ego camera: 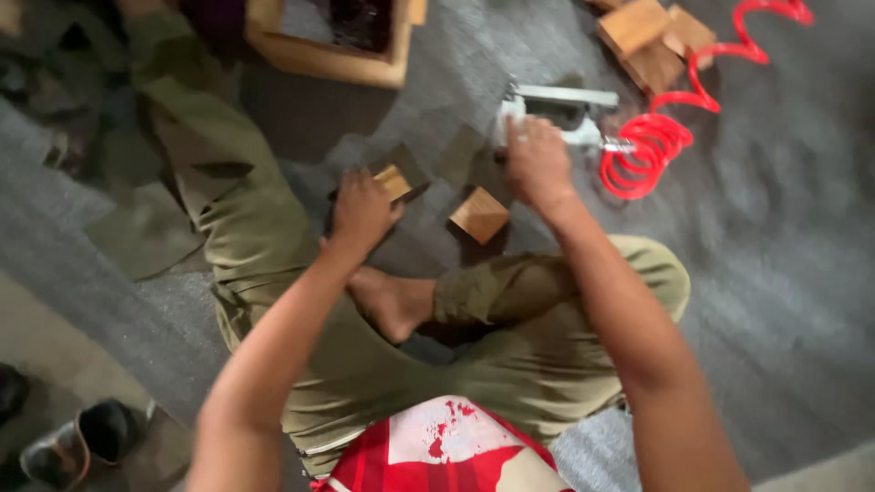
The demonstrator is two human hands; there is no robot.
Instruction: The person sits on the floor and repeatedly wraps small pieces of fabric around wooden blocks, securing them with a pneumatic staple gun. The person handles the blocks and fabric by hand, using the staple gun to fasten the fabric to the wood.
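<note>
Basically the left hand [362, 211] pins a small tan wooden block [394, 181] to the grey floor [775, 228], fingers curled on it, steadying it while the right hand [538, 164] wraps closed around a silver metal air tool [556, 114].

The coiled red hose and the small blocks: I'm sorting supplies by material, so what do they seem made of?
The coiled hose looks like glossy red plastic: uniform colour, springy coils. The block under the left hand and the loose block look like bare light wood: tan, matte faces, sharp edges.
</note>
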